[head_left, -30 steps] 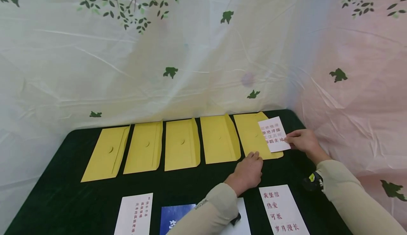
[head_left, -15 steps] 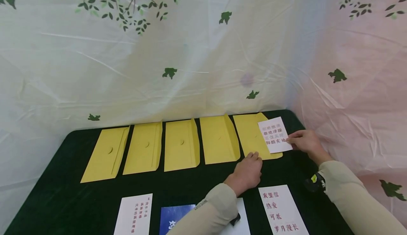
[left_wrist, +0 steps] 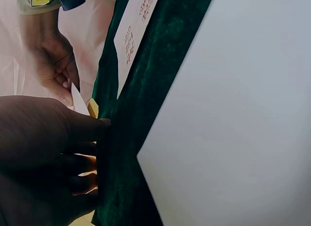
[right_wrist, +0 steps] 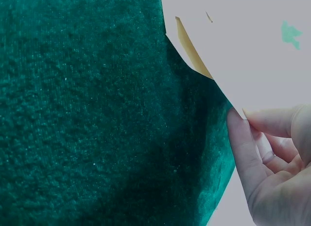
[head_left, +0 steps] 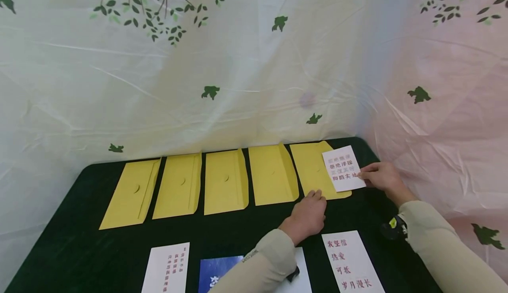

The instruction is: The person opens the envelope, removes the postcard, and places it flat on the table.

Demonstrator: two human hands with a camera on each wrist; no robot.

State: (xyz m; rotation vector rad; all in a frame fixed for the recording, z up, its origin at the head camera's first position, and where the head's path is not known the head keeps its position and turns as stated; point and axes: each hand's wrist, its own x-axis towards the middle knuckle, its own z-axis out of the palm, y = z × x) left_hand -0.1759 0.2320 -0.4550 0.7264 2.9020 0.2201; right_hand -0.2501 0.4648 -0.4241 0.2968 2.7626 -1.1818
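Observation:
At the far right of a row of yellow envelopes lies one envelope, its opening facing right. A white card with printed Chinese characters overlaps the right part of that envelope. My right hand pinches the card's lower right corner between thumb and fingers, as the right wrist view also shows, with the fingertips at the corner. My left hand rests its fingers on the near edge of the same envelope. In the left wrist view the left hand has its fingers extended and slightly spread.
Several other yellow envelopes, such as the leftmost envelope, line the back of the dark green cloth table. In front lie a white card, a blue card and a white card with red characters. Printed curtains hang behind.
My right hand has moved slightly right with the card, which now sits a little further right over the envelope. The left hand has stayed on the envelope's edge.

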